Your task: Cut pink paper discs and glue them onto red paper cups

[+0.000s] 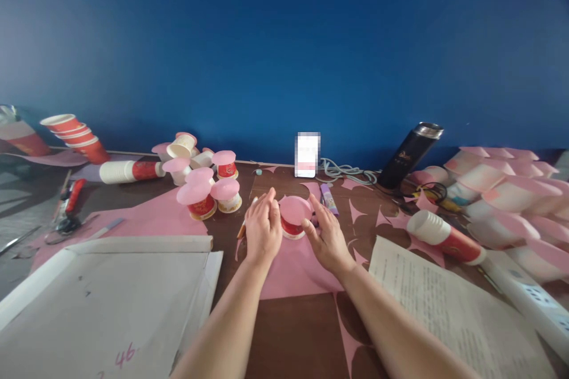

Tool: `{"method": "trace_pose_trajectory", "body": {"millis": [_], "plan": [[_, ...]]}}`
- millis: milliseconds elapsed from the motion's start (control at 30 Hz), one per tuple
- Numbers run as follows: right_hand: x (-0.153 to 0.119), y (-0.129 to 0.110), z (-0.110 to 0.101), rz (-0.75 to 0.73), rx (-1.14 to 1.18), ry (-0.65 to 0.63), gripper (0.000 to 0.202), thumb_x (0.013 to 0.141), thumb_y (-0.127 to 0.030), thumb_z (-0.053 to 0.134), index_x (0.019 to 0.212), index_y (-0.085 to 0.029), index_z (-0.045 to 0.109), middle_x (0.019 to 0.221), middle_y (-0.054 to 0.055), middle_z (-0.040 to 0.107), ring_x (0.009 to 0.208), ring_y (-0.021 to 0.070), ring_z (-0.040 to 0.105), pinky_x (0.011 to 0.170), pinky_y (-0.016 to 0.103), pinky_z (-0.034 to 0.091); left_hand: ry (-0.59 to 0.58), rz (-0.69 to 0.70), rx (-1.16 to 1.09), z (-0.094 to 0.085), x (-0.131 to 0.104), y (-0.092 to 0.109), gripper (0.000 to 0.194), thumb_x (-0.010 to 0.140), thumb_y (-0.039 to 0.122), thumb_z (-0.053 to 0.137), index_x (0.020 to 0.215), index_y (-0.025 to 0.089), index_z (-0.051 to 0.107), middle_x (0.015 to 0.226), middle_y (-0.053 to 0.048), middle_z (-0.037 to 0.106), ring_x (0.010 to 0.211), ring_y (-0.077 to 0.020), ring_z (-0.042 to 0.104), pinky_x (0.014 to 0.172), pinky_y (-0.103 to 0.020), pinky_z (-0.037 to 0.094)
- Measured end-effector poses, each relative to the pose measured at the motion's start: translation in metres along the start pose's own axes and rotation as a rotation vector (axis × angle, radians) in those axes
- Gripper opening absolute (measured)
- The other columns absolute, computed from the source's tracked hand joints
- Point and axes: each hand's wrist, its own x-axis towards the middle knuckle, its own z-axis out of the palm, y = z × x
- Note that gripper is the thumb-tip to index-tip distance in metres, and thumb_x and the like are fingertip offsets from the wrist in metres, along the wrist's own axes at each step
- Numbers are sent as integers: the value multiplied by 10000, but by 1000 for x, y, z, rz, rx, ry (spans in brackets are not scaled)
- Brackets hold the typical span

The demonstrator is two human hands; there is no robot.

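Observation:
A small upside-down red paper cup [291, 229] stands on a pink paper sheet [288, 278], with a round pink paper disc [296, 210] lying over its top. Close by its left side is my left hand [263, 230], fingers stretched out and pointing forward. On the other side my right hand [329, 238] has its fingers extended and its thumb near the disc's edge; whether it touches is hard to tell. Just beyond the right fingertips lies a purple glue stick [329, 199]. Several disc-topped cups [203, 206] are grouped to the left.
A shallow white box [133, 302] occupies the front left. Stacked paper cups [133, 172] lie behind it. A phone [307, 155] leans on the blue wall, beside a cable [349, 172] and black thermos [409, 157]. Right are a printed sheet [435, 302], power strip [528, 296] and piled cups [515, 201].

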Motion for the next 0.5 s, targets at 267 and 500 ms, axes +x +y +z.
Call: {"method": "trace_pose_trajectory", "body": {"millis": [267,500], "plan": [[-3,-5,-1,203,281,-14,579,939,-490,423,1465,-267,322,1484,75,407,1371,248,368,1108,450,342,-104,-528,-387,1,5,-2,355,870,366,546,1144,172,660,1273,-110,619,1228,-250,536,1025,-333,413],[-4,-7,0,333,392,10,602,900,-517,491,1443,-291,365,1402,76,511,1216,262,548,1000,419,460,-94,-584,-482,3,4,0,401,822,394,623,1168,191,650,1264,-106,625,1198,-244,560,962,-290,460]]}}
